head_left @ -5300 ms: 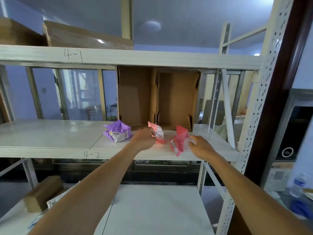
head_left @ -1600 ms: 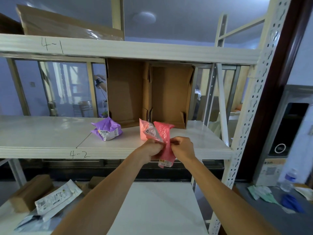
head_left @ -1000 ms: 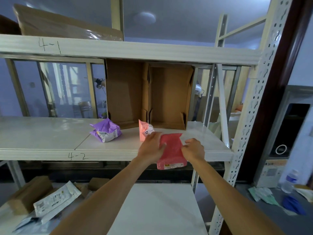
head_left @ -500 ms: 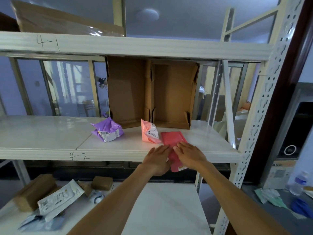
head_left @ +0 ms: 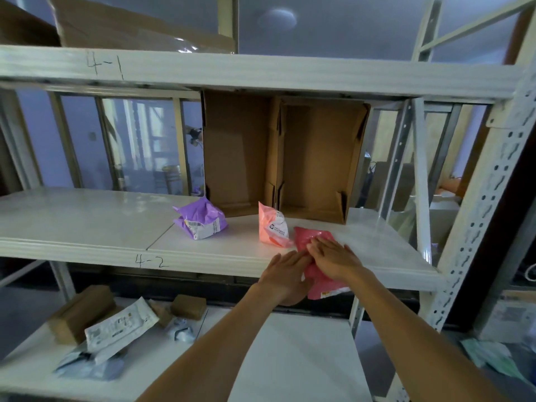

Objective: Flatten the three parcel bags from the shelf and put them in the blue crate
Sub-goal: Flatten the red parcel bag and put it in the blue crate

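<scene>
A red parcel bag [head_left: 314,281] lies flat on the front edge of the middle shelf [head_left: 87,224], its near end hanging over the lip. My right hand [head_left: 333,258] rests palm down on the bag, fingers spread. My left hand [head_left: 285,275] lies flat at the bag's left edge, fingers straight. A crumpled pink parcel bag [head_left: 274,226] stands just behind the red one. A crumpled purple parcel bag [head_left: 200,219] sits further left on the same shelf. No blue crate is in view.
An open cardboard box [head_left: 284,158] stands on its side at the back of the shelf. The lower shelf [head_left: 290,358] carries small cartons [head_left: 78,311] and flat mailers [head_left: 121,327] at the left. A steel upright [head_left: 478,216] bounds the right side.
The red bag was lifted off the shelf, pulled open between both hands, then laid on the shelf edge. Both hands now press flat on it, and my right hand has slid further along it.
</scene>
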`<state>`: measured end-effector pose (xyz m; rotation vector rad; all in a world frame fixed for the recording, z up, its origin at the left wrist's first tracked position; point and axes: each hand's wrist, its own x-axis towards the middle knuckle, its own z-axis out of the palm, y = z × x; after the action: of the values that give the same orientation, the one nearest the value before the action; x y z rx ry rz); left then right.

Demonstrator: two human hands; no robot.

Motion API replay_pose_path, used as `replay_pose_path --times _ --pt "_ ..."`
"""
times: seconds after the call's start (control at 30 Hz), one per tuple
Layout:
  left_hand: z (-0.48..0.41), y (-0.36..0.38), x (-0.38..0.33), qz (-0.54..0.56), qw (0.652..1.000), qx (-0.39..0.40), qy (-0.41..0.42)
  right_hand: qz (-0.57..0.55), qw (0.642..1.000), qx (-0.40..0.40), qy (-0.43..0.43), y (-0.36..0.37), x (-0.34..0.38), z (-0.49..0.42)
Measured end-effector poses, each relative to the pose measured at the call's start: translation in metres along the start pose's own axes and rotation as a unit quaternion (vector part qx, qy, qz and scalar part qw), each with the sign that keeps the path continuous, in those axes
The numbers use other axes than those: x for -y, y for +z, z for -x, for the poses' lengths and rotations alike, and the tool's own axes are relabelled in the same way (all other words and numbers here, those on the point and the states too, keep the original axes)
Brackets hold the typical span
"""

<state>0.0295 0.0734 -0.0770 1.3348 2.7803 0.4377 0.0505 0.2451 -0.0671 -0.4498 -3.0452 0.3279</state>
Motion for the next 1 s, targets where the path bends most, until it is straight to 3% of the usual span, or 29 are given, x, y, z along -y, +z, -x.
replay_pose_path --times 0.17,0.37,0.67,1.0 --pt "-0.003 0.003 0.004 0.006 1.000 0.011 -0.009 0.021 0.999 -0.006 0.026 -0.001 -0.009 -0.012" --pt "-0.003 0.001 0.003 0.023 1.000 0.002 -0.009 0.004 0.999 -0.018 -0.032 0.002 -0.004 -0.016" --pt "-0.006 0.008 0.005 0.035 0.999 -0.022 -0.003 0.001 1.000 0.015 0.023 -0.004 -0.004 -0.036" --pt "-0.004 0.013 0.003 0.042 0.997 -0.058 -0.001 0.003 0.996 -0.019 0.089 0.005 -0.005 -0.025"
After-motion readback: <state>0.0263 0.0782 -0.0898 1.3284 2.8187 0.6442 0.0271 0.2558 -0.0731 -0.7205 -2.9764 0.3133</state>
